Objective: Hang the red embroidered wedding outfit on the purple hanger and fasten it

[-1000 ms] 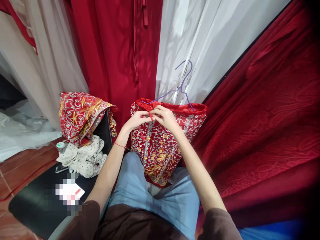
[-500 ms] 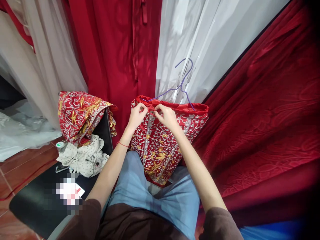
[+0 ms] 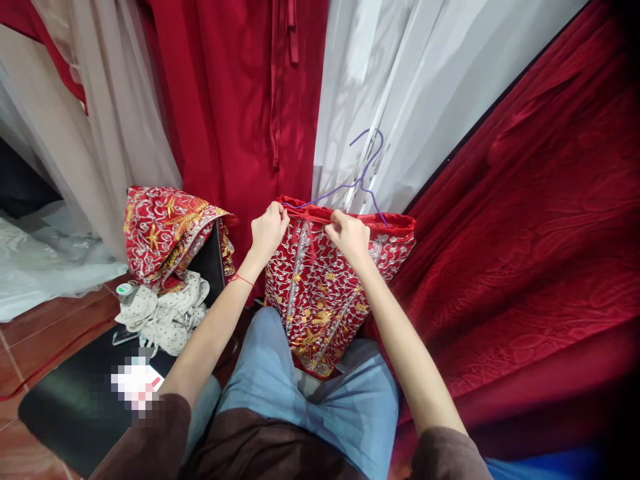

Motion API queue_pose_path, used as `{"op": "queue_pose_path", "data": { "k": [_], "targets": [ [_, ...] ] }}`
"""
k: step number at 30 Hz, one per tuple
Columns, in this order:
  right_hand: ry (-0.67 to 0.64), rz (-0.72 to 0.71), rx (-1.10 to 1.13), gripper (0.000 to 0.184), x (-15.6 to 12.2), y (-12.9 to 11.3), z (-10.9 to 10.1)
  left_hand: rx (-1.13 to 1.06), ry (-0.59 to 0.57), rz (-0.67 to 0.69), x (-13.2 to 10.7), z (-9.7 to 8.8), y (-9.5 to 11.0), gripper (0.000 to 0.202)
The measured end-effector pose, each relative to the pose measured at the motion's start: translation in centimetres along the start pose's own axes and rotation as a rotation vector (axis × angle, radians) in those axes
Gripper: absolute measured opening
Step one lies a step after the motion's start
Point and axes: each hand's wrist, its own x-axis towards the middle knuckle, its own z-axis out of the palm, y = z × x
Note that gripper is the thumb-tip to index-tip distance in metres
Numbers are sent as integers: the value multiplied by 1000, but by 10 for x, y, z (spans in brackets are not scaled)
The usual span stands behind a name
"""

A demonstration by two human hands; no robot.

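A red garment [image 3: 320, 293] embroidered in gold and silver hangs down over my knees from a purple wire hanger [image 3: 363, 173]. My left hand [image 3: 267, 230] is closed on a thin red tie at the garment's top edge. My right hand [image 3: 349, 235] is closed on the other end of the same red tie [image 3: 309, 218], which is stretched taut between the two fists. Both hands sit just under the red waistband.
A second embroidered red garment [image 3: 167, 230] is draped over a black chair [image 3: 80, 393] at the left, with a dotted white cloth [image 3: 165, 317] below it. Red and white drapes [image 3: 240, 100] hang behind. A large red fabric [image 3: 525, 233] fills the right side.
My hands have moved apart and slightly up, from a joined pinch at the middle to two fists pulling the red tie sideways.
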Motion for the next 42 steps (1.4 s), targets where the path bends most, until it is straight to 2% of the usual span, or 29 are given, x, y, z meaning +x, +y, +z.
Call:
{"op": "queue_pose_path", "data": {
  "k": [3,9,12,14,18,21,24,26,29,32,35,38,40,42],
  "targets": [
    [-95,2,-149,23,-5,-5,-3,112,-59,70,2,2,-12,23],
    [-260,-171,-347,34,-18,-15,4,319,-181,280,14,-5,-42,25],
    [-272,-193,-395,36,-16,-17,2,349,-196,318,23,-11,-43,26],
    [-271,-193,-416,37,-12,-13,-6,365,-219,331,26,-18,-39,27],
    [-329,-321,-474,36,-9,14,-41,313,-280,402,21,-41,-26,29],
    [-302,-358,-543,40,-13,47,-71,205,-223,475,19,-54,-21,35],
    [-245,-280,-610,42,-14,85,-92,112,-204,602,29,-51,-24,45],
    [-246,-248,-626,41,-12,112,-98,59,-223,660,40,-41,-31,39],
    [-280,-235,-503,37,-5,151,-103,-27,-244,617,59,-25,-46,28],
    [-326,-293,-171,37,0,175,-110,-189,-320,587,76,-17,-57,25],
    [-378,-266,160,41,-4,177,-119,-367,-342,511,85,-8,-60,23],
    [-392,-111,372,42,-19,168,-120,-512,-298,344,88,8,-57,19],
    [-293,-27,418,42,-29,162,-114,-585,-291,240,88,21,-53,16],
    [-152,11,373,40,-37,160,-105,-612,-304,150,86,33,-46,11]
  ]
}}
